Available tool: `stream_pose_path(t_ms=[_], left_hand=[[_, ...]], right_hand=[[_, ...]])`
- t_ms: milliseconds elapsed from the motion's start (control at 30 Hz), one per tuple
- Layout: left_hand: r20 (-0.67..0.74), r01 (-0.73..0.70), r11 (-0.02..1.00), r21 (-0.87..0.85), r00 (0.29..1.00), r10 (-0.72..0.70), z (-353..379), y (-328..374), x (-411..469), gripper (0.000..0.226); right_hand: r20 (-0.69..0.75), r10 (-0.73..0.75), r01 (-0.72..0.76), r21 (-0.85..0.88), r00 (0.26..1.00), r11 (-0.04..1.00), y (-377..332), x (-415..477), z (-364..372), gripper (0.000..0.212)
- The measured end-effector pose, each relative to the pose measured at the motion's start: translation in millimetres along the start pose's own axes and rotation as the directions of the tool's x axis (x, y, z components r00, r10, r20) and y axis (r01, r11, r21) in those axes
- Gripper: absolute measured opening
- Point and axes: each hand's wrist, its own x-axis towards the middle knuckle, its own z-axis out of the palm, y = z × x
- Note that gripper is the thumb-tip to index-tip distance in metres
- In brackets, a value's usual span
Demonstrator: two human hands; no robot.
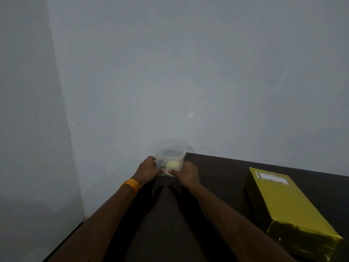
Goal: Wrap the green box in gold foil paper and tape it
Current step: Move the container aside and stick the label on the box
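Apparently wrapped, gold box [289, 203] lengthwise toward wall [188, 72], left hand [149, 170] and right hand [186, 173] gripping clear tub [170, 156]

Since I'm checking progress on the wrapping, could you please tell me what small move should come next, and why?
Probably settle the clear container at the far corner of the table and let go: both the left hand and right hand grip it, while the box already looks fully covered in gold foil.
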Motion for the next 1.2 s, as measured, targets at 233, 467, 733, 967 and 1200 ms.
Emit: stream_pose_path(t_ms=[233,467,733,967,1200], left_hand=[[-0.267,-0.042,0.991,-0.123,0.964,0.008,0.1,19.1,-51.7,0.074],[-0.297,-0.222,0.963,-0.155,0.94,0.168,22.9,106.3,-93.6,0.039],[-0.124,-0.412,0.88,-0.237,0.911,0.393,118.5,212.8,-151.2,0.027],[-0.001,-0.442,0.833,-0.334,0.884,0.468,207.8,282.0,-202.2,0.026],[0.287,-0.275,0.882,-0.383,0.872,0.396,291.0,304.1,-225.9,0.033]], right_hand=[[0.06,0.063,-0.061,-0.038,0.996,0.997,-19.2,-26.0,-32.1,0.065],[-0.089,-0.123,0.111,-0.126,0.988,0.986,-30.6,-79.8,-107.9,0.047],[-0.337,-0.207,0.141,-0.21,0.918,0.967,8.2,-151.5,-232.3,0.04],[-0.531,-0.2,0.064,-0.263,0.823,0.963,58.3,-218.7,-337.7,0.029],[-0.698,-0.088,-0.032,-0.156,0.711,0.987,106.4,-272.7,-394.5,0.039]])
